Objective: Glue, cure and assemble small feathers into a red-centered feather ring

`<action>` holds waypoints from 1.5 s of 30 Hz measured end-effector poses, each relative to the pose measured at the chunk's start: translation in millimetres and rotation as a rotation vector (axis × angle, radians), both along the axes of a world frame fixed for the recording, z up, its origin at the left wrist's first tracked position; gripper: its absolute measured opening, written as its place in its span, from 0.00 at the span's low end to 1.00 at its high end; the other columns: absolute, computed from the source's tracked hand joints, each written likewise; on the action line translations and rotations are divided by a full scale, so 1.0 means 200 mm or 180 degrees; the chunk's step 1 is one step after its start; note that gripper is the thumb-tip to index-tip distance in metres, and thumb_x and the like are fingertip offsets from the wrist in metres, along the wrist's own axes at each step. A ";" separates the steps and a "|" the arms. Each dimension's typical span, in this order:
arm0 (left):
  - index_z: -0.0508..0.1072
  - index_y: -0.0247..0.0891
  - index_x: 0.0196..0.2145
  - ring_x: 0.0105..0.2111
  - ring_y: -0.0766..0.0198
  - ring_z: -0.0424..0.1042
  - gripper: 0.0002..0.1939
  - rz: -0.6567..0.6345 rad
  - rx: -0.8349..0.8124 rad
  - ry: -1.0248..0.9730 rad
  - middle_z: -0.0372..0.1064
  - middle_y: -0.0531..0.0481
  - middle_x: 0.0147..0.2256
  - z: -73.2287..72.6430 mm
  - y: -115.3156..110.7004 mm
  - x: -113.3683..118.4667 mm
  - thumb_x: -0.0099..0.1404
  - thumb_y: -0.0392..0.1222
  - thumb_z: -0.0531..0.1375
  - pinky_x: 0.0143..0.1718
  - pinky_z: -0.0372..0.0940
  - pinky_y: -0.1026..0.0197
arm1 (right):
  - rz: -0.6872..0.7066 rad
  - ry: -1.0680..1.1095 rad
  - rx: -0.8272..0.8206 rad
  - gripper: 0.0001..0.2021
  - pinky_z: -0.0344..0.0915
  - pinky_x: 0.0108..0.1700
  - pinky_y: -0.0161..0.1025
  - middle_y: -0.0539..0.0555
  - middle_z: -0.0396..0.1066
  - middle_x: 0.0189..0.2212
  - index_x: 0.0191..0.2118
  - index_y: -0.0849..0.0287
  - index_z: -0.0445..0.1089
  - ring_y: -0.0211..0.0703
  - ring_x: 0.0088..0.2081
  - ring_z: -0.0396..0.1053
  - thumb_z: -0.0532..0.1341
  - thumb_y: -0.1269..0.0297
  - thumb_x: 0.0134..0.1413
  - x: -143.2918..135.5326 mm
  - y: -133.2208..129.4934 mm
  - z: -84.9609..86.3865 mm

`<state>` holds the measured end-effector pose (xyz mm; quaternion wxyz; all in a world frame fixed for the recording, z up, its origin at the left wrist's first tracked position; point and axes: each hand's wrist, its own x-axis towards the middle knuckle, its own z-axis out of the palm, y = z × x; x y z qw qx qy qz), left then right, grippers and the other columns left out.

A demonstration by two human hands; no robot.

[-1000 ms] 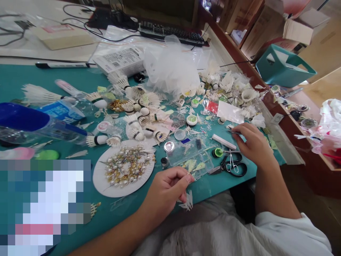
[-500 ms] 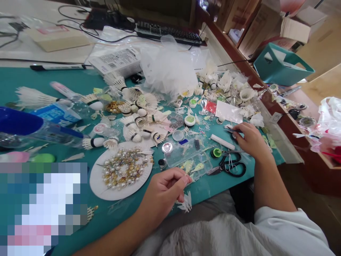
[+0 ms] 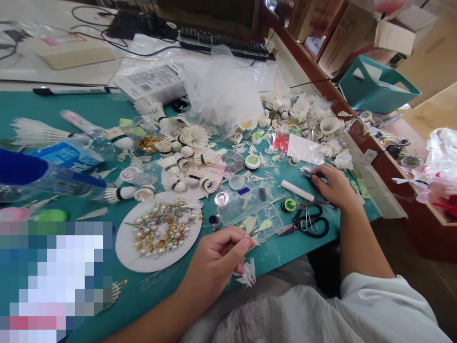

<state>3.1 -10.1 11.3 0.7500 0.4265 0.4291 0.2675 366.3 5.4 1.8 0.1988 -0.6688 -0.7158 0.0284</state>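
While the left hand (image 3: 223, 255) sits just above the near edge of the teal desk (image 3: 143, 295), its thumb and forefinger meet in a tight pinch on a small pale piece (image 3: 250, 240), the other fingers curled beneath. The right hand (image 3: 333, 183) has bent fingers with little space between them, beside a slim silvery item (image 3: 306, 172); I cannot tell whether it grips that.

The pale piece is largely covered by the fingertips, so its shape is unclear; it is near a clear compartment box (image 3: 273, 216) with pale green leaf-shaped pieces (image 3: 265, 225) in it. White feathers (image 3: 248, 274) show just below the left hand. The silvery item lies beyond the black-handled scissors (image 3: 298, 223), near a white bar (image 3: 297, 190).

The left forearm (image 3: 153, 314) slants in from the lower left; the right forearm (image 3: 367, 243) reaches away from the body, its hand palm-down, farther out than the left.
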 end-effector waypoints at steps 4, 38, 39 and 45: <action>0.77 0.35 0.23 0.15 0.74 0.65 0.13 -0.0011 0.0004 -0.0074 0.72 0.52 0.27 -0.02 -0.01 -0.01 0.58 0.47 0.68 0.19 0.62 0.69 | 0.0140 0.0143 0.0047 0.05 0.68 0.41 0.46 0.57 0.73 0.36 0.39 0.56 0.71 0.49 0.38 0.72 0.58 0.65 0.63 -0.02 0.01 -0.02; 0.77 0.36 0.22 0.14 0.75 0.62 0.14 0.0048 -0.0027 -0.0083 0.73 0.51 0.27 -0.05 -0.02 -0.01 0.60 0.47 0.67 0.17 0.63 0.69 | 0.0042 0.0655 -0.0131 0.03 0.64 0.33 0.40 0.52 0.72 0.29 0.29 0.55 0.69 0.45 0.31 0.69 0.60 0.71 0.46 0.08 -0.04 -0.06; 0.77 0.36 0.22 0.14 0.75 0.62 0.15 0.0054 -0.0013 -0.0068 0.73 0.51 0.27 -0.06 -0.02 -0.01 0.60 0.48 0.67 0.17 0.63 0.69 | 0.0035 0.0657 -0.0134 0.03 0.64 0.33 0.40 0.52 0.72 0.29 0.29 0.55 0.69 0.45 0.31 0.69 0.60 0.71 0.46 0.08 -0.04 -0.06; 0.78 0.36 0.23 0.15 0.75 0.63 0.14 0.0099 -0.0074 -0.0218 0.72 0.52 0.27 -0.06 -0.02 -0.01 0.61 0.48 0.68 0.17 0.63 0.70 | 0.0045 0.0715 -0.0094 0.03 0.65 0.34 0.41 0.52 0.72 0.29 0.29 0.55 0.69 0.45 0.31 0.69 0.61 0.70 0.46 0.08 -0.03 -0.06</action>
